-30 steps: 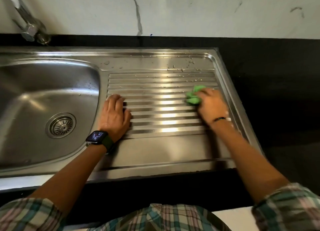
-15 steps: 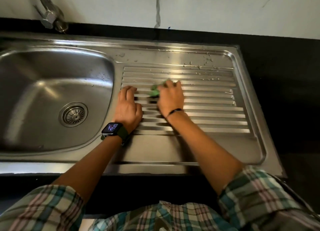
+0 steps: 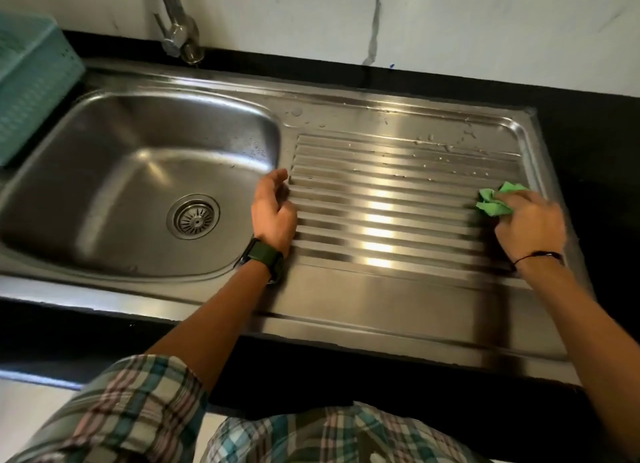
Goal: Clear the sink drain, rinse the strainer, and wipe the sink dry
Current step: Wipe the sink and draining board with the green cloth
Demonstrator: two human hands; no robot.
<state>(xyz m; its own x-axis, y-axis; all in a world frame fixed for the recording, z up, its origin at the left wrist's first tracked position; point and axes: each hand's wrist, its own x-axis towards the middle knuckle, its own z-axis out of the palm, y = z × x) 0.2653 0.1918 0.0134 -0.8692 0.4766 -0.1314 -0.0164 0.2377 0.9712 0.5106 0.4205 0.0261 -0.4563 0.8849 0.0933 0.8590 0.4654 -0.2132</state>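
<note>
Fingers of the right hand (image 3: 528,225) are clutching a green cloth (image 3: 494,201) against the drainboard (image 3: 381,199). Just left of the left hand (image 3: 273,213), apparently resting open, is sitting the strainer (image 3: 193,216).

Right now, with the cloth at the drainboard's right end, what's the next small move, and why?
Probably slide the cloth up to the far ridges and sweep left. The right hand presses it on the middle ridges, which look dry, while droplets sit on the drainboard's far ridges and rim. The left hand rests at the drainboard's left edge.
</note>
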